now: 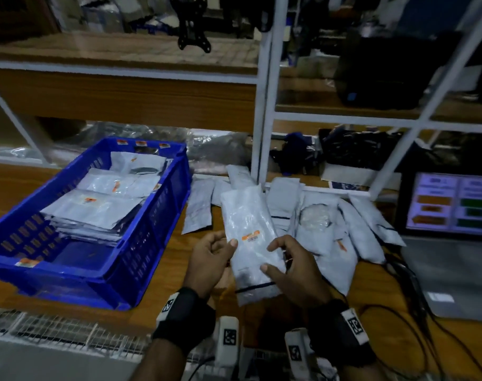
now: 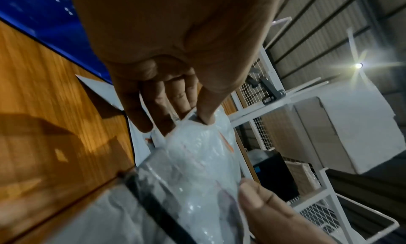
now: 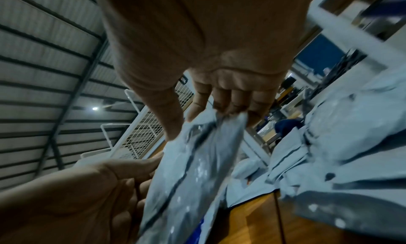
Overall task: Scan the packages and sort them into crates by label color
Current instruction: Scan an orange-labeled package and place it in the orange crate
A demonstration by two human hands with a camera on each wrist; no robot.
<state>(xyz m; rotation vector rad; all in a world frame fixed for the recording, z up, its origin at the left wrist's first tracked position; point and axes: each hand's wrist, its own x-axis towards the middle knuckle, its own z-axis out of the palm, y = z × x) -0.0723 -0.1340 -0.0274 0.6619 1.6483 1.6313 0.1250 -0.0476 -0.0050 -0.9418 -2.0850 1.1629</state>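
A long grey package (image 1: 250, 237) with an orange label (image 1: 250, 235) hangs above the wooden table (image 1: 165, 268), held by both hands. My left hand (image 1: 215, 257) grips its left edge, thumb on top. My right hand (image 1: 286, 268) grips its right edge, thumb lying across the front. In the left wrist view the left hand's thumb (image 2: 211, 107) pinches the package (image 2: 193, 169) against the fingers. In the right wrist view the right hand's fingers (image 3: 228, 98) and thumb clamp the package (image 3: 197, 169). A blue crate (image 1: 140, 243) with orange stickers holds several grey packages (image 1: 96, 204).
A pile of several grey packages (image 1: 325, 226) lies on the table right of my hands. A laptop (image 1: 451, 237) shows orange and green fields at the far right. Black cables (image 1: 415, 298) run by it. White rack posts (image 1: 261, 105) and shelves rise behind.
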